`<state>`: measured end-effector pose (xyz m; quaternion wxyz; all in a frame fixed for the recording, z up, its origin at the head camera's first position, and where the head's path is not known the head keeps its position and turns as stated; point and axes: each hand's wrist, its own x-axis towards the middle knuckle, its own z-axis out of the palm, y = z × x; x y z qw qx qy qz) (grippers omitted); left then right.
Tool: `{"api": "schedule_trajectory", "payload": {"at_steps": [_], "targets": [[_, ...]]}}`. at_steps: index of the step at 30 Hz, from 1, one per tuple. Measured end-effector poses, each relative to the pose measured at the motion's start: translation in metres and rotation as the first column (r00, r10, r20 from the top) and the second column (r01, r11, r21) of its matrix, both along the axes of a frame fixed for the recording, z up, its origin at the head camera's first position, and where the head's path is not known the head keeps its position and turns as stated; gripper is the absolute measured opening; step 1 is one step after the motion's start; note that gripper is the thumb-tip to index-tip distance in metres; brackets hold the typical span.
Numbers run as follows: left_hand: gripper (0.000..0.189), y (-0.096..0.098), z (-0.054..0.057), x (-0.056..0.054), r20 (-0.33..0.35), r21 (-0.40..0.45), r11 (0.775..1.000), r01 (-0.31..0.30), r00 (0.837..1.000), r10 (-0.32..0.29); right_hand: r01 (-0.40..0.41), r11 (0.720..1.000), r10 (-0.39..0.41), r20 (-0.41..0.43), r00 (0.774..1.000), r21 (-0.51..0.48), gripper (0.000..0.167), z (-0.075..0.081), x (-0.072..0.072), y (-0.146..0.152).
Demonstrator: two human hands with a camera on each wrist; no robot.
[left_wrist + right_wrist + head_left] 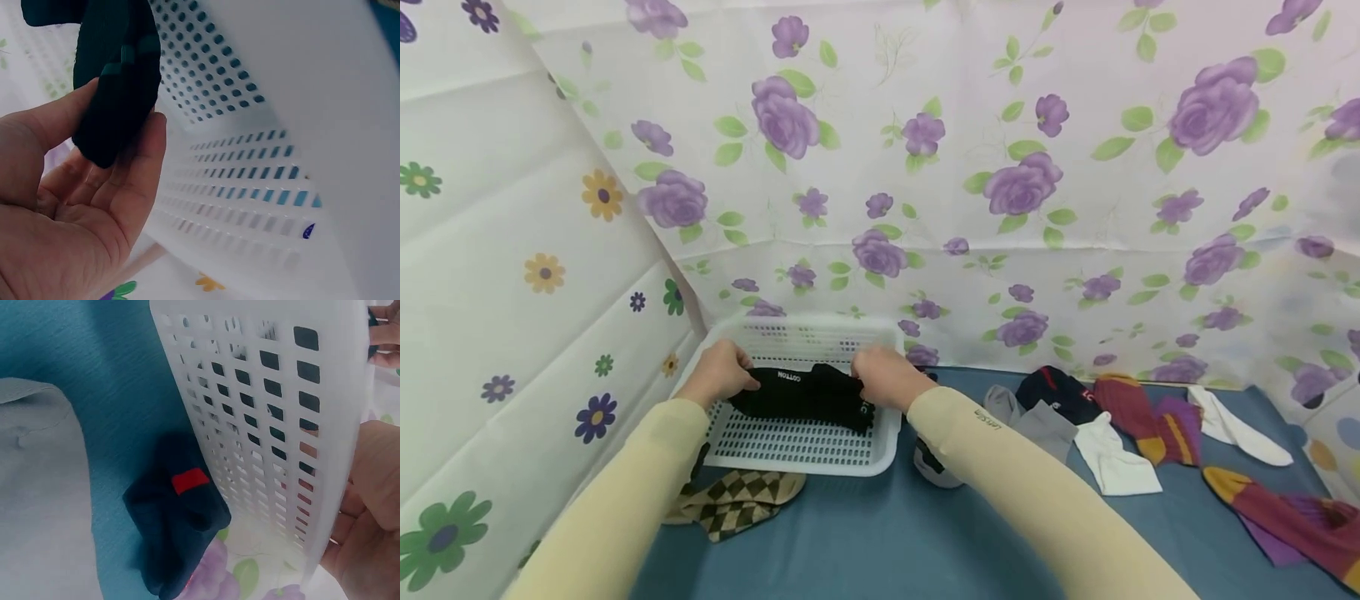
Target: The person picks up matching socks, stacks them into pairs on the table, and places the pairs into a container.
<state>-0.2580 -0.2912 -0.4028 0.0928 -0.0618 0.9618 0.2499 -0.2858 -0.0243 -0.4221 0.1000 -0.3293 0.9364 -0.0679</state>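
A black pair of socks [797, 395] with white COTTON lettering is stretched sideways inside a white perforated plastic basket [797, 463]. My left hand [721, 373] pinches its left end between thumb and fingers; the left wrist view shows this dark sock end [119, 94] close up. At the other end, my right hand [887, 377] grips the fabric with curled fingers. In the right wrist view the basket wall [340, 375] covers part of that hand [369, 512] and most of the black fabric.
Brown checkered socks [748, 500] lie before the basket on the blue cloth [850, 542]. Right of it are a navy sock [1056, 393], grey sock [1047, 429], white socks [1116, 457] and maroon-yellow socks [1131, 412]. Floral sheets [962, 200] hang behind and left.
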Motion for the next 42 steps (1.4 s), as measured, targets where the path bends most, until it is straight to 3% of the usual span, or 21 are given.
{"api": "schedule_trajectory", "payload": {"at_steps": [1, 9, 16, 21, 26, 32, 36, 39, 42], "targets": [[0.04, -0.001, -0.001, 0.0, 0.006, -0.004, 1.0, 0.003, 1.0, -0.003, -0.004, 1.0, 0.004, -0.004, 1.0, 0.006, 0.03, 0.0, 0.0, 0.0], [0.021, 0.001, -0.003, 0.001, 0.036, -0.085, 0.996, -0.023, 0.999, 0.026, -0.011, 0.997, 0.016, -0.061, 0.998, 0.08, 0.018, -0.006, 0.001, -0.001], [0.018, 0.0, -0.008, 0.006, 0.097, -0.077, 0.997, -0.033, 0.994, 0.04, -0.027, 0.987, 0.04, -0.077, 0.996, 0.156, 0.012, -0.01, 0.004, -0.003], [0.012, -0.001, -0.004, 0.006, 0.12, -0.089, 0.996, -0.016, 0.992, 0.027, -0.016, 0.987, 0.033, -0.102, 0.994, 0.163, 0.009, -0.008, 0.005, -0.002], [0.007, -0.005, 0.002, 0.004, 0.105, -0.16, 0.987, 0.003, 0.994, 0.014, -0.035, 0.987, 0.055, -0.124, 0.991, 0.155, 0.007, -0.005, 0.004, 0.001], [0.004, 0.002, 0.014, 0.006, -0.006, -0.2, 0.98, 0.013, 1.0, -0.015, -0.056, 0.997, 0.058, -0.058, 0.997, 0.044, 0.019, 0.017, 0.004, 0.011], [0.02, 0.027, 0.025, 0.017, -0.159, -0.161, 0.987, 0.029, 0.986, -0.055, -0.088, 0.994, 0.084, -0.058, 0.995, -0.069, 0.027, 0.041, 0.006, 0.022], [0.028, 0.06, 0.032, 0.034, -0.298, -0.128, 0.99, 0.063, 0.949, -0.099, -0.096, 0.985, 0.083, -0.095, 0.992, -0.144, 0.027, 0.053, 0.013, 0.037], [0.03, 0.097, 0.037, 0.054, -0.439, -0.113, 0.989, 0.097, 0.888, -0.137, -0.088, 0.974, 0.057, -0.15, 0.987, -0.211, 0.025, 0.055, 0.021, 0.058]]}}
